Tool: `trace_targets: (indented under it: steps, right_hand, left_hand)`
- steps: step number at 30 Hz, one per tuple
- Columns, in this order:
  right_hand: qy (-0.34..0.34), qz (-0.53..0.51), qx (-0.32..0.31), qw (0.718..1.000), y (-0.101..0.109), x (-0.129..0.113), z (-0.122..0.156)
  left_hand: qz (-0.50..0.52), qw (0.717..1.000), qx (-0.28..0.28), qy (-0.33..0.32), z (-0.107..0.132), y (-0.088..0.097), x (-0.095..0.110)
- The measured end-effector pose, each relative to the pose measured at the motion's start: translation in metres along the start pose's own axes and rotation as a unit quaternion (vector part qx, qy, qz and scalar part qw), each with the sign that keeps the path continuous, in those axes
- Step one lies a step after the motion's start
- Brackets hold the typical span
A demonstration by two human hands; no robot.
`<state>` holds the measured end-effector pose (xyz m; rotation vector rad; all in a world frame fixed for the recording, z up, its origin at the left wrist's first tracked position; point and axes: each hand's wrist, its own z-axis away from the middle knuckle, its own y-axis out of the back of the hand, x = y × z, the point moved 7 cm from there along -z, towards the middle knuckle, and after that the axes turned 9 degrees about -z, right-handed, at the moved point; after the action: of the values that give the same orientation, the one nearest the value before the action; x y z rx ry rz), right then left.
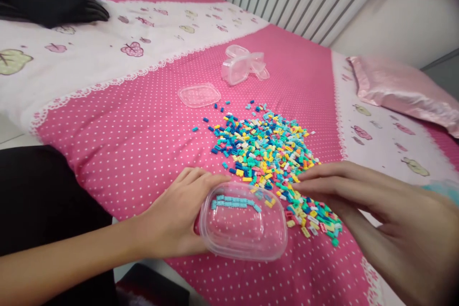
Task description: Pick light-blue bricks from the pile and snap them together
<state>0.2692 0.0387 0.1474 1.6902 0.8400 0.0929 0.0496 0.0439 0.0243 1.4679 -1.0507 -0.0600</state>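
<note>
Left hand (175, 213) grips clear rounded plastic tub (247, 252), light-blue bricks (233, 202) inside; right hand (369, 201) at multicolour brick pile (270, 148), grip unclear.

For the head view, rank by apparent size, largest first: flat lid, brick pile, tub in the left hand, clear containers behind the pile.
Brick pile
Tub in the left hand
Clear containers
Flat lid
The tub is nearer the camera than the containers, so their true order is unsure.

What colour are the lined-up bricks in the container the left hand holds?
The lined-up bricks are light blue, best seen in the head view.
</note>
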Motion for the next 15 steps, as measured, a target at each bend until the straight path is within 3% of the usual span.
trace_targets:
  steps: [4, 7, 12, 15]
  right_hand:
    - [0.011, -0.022, -0.033, 0.999, -0.006, -0.004, -0.009]
    - [-0.032, -0.012, -0.006, 0.999, 0.005, 0.009, -0.007]
    - [-0.145, 0.012, 0.108, 0.983, 0.038, 0.038, 0.005]
    - [-0.185, -0.037, 0.188, 0.964, 0.041, 0.053, 0.003]
  left_hand:
    - [-0.009, 1.0, 0.003, -0.009, -0.002, 0.002, 0.002]
    - [-0.011, 1.0, 0.009, -0.02, -0.002, 0.003, 0.003]
    - [-0.02, 1.0, -0.005, -0.007, -0.001, -0.001, -0.003]
    - [-0.038, 0.999, 0.005, -0.016, -0.002, 0.001, -0.002]
